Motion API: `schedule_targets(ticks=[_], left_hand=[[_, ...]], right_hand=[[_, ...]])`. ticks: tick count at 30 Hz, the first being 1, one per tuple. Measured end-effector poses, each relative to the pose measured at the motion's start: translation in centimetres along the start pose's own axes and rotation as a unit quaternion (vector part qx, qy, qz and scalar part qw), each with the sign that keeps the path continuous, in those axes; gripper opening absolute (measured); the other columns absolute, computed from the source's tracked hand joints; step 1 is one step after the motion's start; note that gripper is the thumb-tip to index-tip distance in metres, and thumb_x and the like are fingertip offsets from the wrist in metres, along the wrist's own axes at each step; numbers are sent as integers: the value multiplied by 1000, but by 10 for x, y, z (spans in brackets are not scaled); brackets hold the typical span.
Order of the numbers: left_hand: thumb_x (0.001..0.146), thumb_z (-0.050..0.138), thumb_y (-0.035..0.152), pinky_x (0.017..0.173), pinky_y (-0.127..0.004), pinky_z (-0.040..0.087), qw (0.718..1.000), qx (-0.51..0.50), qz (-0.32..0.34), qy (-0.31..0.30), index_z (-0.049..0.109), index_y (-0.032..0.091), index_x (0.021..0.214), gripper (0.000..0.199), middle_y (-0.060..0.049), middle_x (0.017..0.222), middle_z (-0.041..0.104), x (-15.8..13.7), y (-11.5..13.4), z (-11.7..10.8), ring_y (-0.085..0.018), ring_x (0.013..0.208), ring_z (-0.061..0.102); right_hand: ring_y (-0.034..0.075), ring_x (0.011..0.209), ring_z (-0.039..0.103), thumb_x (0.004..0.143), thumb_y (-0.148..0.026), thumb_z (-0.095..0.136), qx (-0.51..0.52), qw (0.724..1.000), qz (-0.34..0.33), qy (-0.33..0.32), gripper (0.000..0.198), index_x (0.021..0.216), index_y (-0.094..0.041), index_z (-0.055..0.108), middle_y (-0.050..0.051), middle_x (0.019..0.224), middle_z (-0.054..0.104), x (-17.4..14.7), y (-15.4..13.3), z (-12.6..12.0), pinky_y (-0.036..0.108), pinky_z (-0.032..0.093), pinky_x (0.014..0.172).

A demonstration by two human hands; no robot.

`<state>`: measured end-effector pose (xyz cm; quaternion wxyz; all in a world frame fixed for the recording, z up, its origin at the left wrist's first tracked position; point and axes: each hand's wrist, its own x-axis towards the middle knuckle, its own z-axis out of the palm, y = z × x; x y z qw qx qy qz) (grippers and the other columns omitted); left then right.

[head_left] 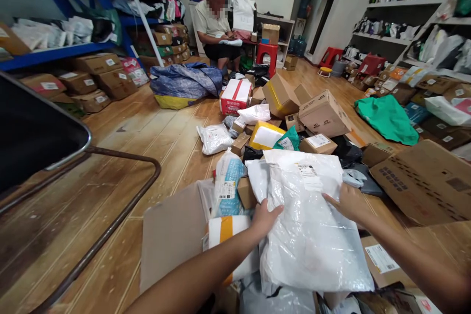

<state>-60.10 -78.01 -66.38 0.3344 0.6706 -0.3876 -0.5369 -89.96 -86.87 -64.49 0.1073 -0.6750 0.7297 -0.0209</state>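
Note:
A large white plastic mailer bag (307, 221) with a shipping label lies on top of a heap of parcels in front of me. My left hand (265, 219) grips its left edge, fingers curled over the plastic. On the bag's right side rests my right hand (349, 203), thumb on top and fingers around the edge. A white and orange parcel (226, 235) lies just left of my left hand. A blue and white bag (228, 181) stands behind it.
Boxes and bags cover the wooden floor ahead: a red and white box (235, 96), a yellow mailer (265, 135), brown cartons (324, 114). A flattened carton (427, 181) lies right. A metal chair frame (110, 162) stands left. A person (215, 24) sits at the back. Shelves line both walls.

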Motion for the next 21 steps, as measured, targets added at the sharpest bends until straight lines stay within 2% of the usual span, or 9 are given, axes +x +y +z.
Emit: schedule_targets(ticks=[2, 6, 9, 12, 13, 15, 18, 20, 21], left_hand=[[77, 65, 44, 106, -44, 35, 999, 30, 22, -4, 59, 11, 118, 53, -22, 125, 54, -15, 4, 9, -38, 122, 50], [71, 68, 37, 111, -40, 31, 996, -24, 25, -81, 54, 16, 127, 61, -16, 129, 51, -43, 19, 21, -32, 130, 43], [75, 67, 48, 114, -39, 31, 980, -153, -31, -121, 43, 16, 135, 72, -16, 141, 48, -51, 25, 24, -30, 135, 41], [79, 63, 60, 106, -41, 43, 934, -317, -126, -108, 24, 17, 147, 90, -17, 147, 47, -45, 21, 26, -29, 128, 52], [77, 67, 60, 103, -41, 46, 923, -345, -135, -99, 22, 19, 148, 94, -17, 147, 48, -41, 18, 27, -29, 127, 54], [71, 77, 53, 104, -39, 47, 932, -343, -81, -81, 35, 20, 145, 92, -14, 144, 53, -31, 16, 28, -29, 127, 55], [69, 82, 44, 107, -38, 44, 970, -238, 34, -28, 63, 13, 122, 64, -14, 130, 65, -16, 27, 17, -32, 124, 57], [73, 79, 43, 108, -41, 43, 982, -185, 38, 20, 67, 9, 114, 55, -16, 124, 68, -3, 45, -5, -34, 123, 57], [73, 78, 45, 110, -40, 40, 982, -184, 21, 41, 64, 10, 121, 61, -14, 127, 66, 4, 55, -20, -34, 129, 53]], right_hand=[[44, 127, 51, 77, -80, 44, 79, 995, 27, -49, 97, 138, -5, 44, 29, 135, 53, -3, 34, 23, 57, 46, 100], [39, 118, 57, 75, -77, 50, 171, 985, -13, 10, 86, 131, -11, 49, 23, 130, 58, -3, 48, 50, 53, 47, 100], [39, 111, 58, 71, -75, 57, 185, 979, -76, 43, 83, 125, -13, 52, 20, 121, 61, 2, 43, 53, 54, 47, 95], [39, 114, 54, 64, -76, 64, 195, 970, -129, 71, 95, 131, -11, 46, 21, 126, 56, 6, 38, 52, 54, 46, 96], [39, 114, 53, 62, -76, 65, 196, 966, -147, 78, 98, 132, -11, 45, 21, 126, 55, 7, 34, 52, 54, 46, 96], [39, 114, 53, 60, -77, 67, 196, 960, -185, 80, 100, 132, -11, 46, 20, 125, 56, 11, 24, 51, 54, 45, 97], [38, 122, 50, 72, -76, 58, 197, 951, -235, 51, 92, 137, -13, 44, 20, 133, 54, 16, 3, 39, 54, 40, 104], [34, 127, 48, 86, -68, 44, 211, 948, -237, 32, 78, 144, -16, 38, 17, 139, 52, 20, -7, 25, 51, 37, 109], [32, 127, 50, 92, -63, 38, 228, 946, -228, 41, 71, 146, -17, 36, 16, 139, 53, 21, -9, 17, 50, 38, 109]])
